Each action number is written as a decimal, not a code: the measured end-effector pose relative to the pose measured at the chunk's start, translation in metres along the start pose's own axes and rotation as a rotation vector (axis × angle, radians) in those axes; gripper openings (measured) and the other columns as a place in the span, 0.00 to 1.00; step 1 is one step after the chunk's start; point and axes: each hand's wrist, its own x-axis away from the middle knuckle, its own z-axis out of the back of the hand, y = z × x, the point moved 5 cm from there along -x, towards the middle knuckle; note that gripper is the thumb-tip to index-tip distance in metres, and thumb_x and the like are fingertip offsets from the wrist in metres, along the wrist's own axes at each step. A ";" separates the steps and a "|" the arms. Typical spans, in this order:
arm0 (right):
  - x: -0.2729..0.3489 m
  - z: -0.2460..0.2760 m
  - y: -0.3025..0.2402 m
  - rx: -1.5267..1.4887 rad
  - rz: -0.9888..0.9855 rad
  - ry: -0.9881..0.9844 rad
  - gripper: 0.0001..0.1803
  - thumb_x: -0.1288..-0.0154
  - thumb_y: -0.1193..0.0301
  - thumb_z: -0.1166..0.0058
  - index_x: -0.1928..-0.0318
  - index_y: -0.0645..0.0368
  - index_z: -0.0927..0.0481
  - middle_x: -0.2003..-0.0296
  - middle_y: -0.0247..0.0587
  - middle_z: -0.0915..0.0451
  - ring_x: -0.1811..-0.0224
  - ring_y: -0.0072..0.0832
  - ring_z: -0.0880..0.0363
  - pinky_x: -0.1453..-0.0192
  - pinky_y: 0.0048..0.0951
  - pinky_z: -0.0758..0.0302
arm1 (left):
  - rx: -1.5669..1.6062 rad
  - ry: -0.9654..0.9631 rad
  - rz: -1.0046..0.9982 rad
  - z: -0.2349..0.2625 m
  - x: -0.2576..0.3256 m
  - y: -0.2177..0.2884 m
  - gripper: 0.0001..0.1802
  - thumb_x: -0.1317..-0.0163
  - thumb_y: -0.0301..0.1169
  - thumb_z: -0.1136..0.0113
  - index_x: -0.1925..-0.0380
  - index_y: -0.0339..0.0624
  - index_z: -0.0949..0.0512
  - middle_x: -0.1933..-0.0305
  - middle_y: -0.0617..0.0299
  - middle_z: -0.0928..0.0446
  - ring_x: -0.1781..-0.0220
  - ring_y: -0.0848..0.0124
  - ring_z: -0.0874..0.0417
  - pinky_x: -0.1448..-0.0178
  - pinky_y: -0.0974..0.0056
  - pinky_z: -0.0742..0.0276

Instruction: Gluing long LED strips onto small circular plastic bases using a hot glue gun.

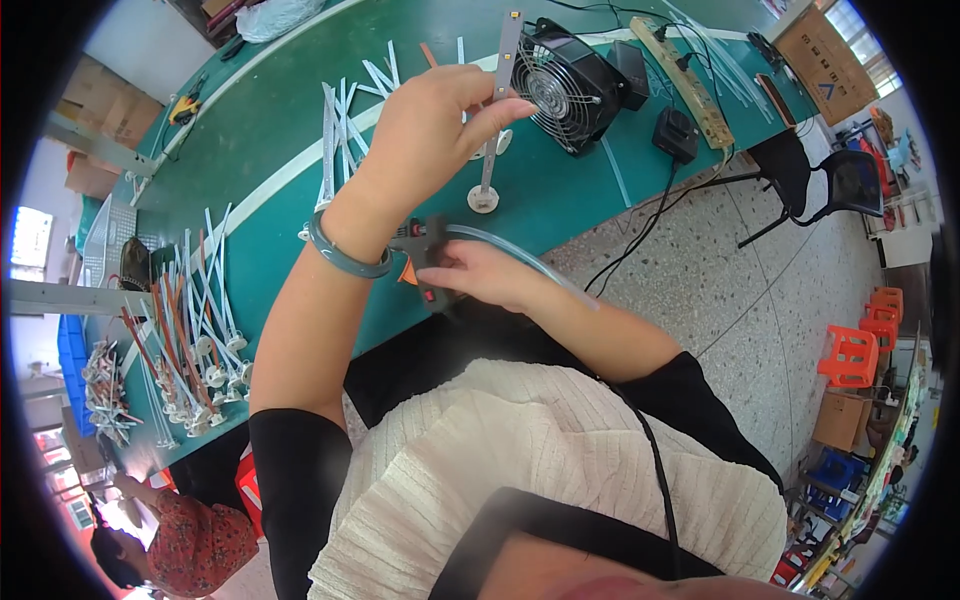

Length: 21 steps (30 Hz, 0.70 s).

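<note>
My left hand [440, 115] is closed, thumb and fingers pinching a narrow grey LED strip [490, 165] held upright. Small yellow squares show near the strip's top end, and a round white base [482, 199] is at its lower end. Close to the table's front edge, my right hand [487, 274] has its fingers closed on a dark block-shaped device [428, 262] with red spots on it. A clear tube [525, 258] runs from near this device over my right wrist. Something orange shows beside the block; my left wrist and bangle partly cover that area.
A black fan [565, 85] with a wire guard stands beyond the strip, beside a power strip [685, 80] and black adapter [675, 135]. Bundles of strips with round bases [200, 375] lie at left. Another person [185, 540] sits at lower left.
</note>
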 end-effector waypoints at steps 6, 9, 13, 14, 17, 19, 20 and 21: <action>0.049 -0.012 -0.041 1.185 0.545 0.251 0.17 0.34 0.68 0.36 0.49 0.64 0.22 0.66 0.38 0.19 0.67 0.26 0.19 0.62 0.30 0.22 | -0.080 -0.029 0.012 0.001 0.009 -0.007 0.21 0.38 0.46 0.33 0.77 0.38 0.20 0.79 0.57 0.26 0.74 0.56 0.24 0.70 0.55 0.30; 0.079 0.002 -0.072 0.956 0.684 0.295 0.17 0.38 0.71 0.34 0.51 0.63 0.21 0.71 0.36 0.22 0.73 0.23 0.23 0.67 0.26 0.26 | -0.050 -0.024 0.022 0.003 0.012 -0.011 0.20 0.38 0.45 0.33 0.76 0.38 0.18 0.78 0.56 0.26 0.74 0.56 0.24 0.70 0.55 0.30; 0.079 0.049 -0.130 0.632 0.702 0.645 0.16 0.38 0.73 0.33 0.52 0.63 0.18 0.70 0.30 0.23 0.72 0.15 0.27 0.68 0.19 0.29 | 0.052 0.001 0.028 0.002 0.014 -0.012 0.17 0.39 0.43 0.31 0.71 0.39 0.14 0.78 0.56 0.26 0.74 0.58 0.24 0.69 0.57 0.30; 0.072 0.055 -0.143 0.631 0.691 0.656 0.16 0.38 0.72 0.32 0.51 0.63 0.17 0.71 0.28 0.23 0.72 0.13 0.27 0.68 0.18 0.30 | 0.052 -0.001 0.027 0.002 0.014 -0.011 0.17 0.39 0.43 0.31 0.71 0.39 0.14 0.78 0.56 0.26 0.74 0.58 0.24 0.69 0.57 0.30; 0.061 0.059 -0.160 0.658 0.658 0.554 0.16 0.38 0.72 0.32 0.50 0.64 0.16 0.72 0.27 0.22 0.72 0.12 0.27 0.68 0.16 0.31 | 0.026 0.002 0.016 0.003 0.015 -0.006 0.15 0.39 0.42 0.31 0.67 0.41 0.12 0.77 0.58 0.26 0.74 0.60 0.24 0.70 0.58 0.30; 0.054 0.057 -0.159 0.685 0.629 0.437 0.16 0.37 0.73 0.33 0.49 0.64 0.16 0.72 0.28 0.22 0.72 0.12 0.27 0.69 0.15 0.31 | 0.027 0.012 0.037 0.003 0.016 -0.004 0.13 0.40 0.41 0.30 0.64 0.42 0.11 0.77 0.60 0.27 0.75 0.62 0.24 0.70 0.60 0.30; 0.057 0.061 -0.160 0.608 0.678 0.471 0.15 0.36 0.73 0.35 0.49 0.64 0.16 0.73 0.29 0.21 0.73 0.13 0.27 0.69 0.16 0.31 | 0.031 0.015 0.040 0.003 0.017 -0.003 0.13 0.40 0.41 0.30 0.64 0.42 0.11 0.77 0.60 0.27 0.75 0.62 0.24 0.70 0.60 0.30; 0.060 0.064 -0.162 0.530 0.750 0.473 0.15 0.34 0.74 0.37 0.48 0.64 0.16 0.73 0.30 0.21 0.74 0.14 0.26 0.69 0.16 0.30 | 0.029 0.015 0.059 0.004 0.018 -0.003 0.13 0.40 0.40 0.30 0.64 0.43 0.11 0.76 0.60 0.27 0.75 0.64 0.24 0.70 0.60 0.30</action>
